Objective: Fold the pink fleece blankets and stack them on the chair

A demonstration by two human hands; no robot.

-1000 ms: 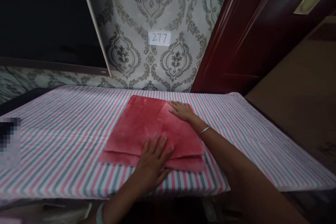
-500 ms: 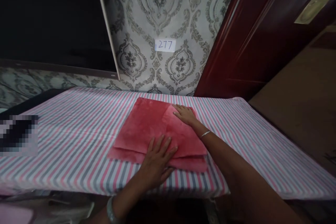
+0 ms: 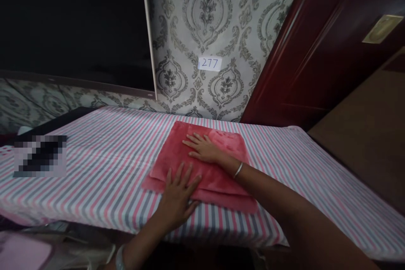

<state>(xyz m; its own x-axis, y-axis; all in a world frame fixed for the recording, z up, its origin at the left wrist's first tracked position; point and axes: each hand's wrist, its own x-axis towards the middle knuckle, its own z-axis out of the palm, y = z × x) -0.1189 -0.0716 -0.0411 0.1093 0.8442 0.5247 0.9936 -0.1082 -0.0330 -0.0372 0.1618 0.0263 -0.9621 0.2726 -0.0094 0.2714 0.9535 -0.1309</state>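
Observation:
A folded red towel [image 3: 221, 152] lies in layers on a table covered with a pink, grey and white striped cloth [image 3: 95, 168]. My left hand [image 3: 177, 194] rests flat on the towel's near edge, fingers spread, palm partly on the striped cloth. My right hand [image 3: 202, 148] lies flat on the middle of the towel, fingers stretched toward the left. A thin bangle circles my right wrist, and another band shows on my left wrist. Neither hand holds anything.
A patterned wallpaper wall with a paper label reading 277 [image 3: 209, 63] stands behind the table. A dark screen [image 3: 72, 25] hangs at the left, a dark red door [image 3: 316, 50] at the right. A pixelated patch [image 3: 39, 156] lies on the table's left. Brown floor shows right.
My right hand has slid from the towel's far right part leftward onto its middle. My left hand stays on the near edge. The view has shifted left.

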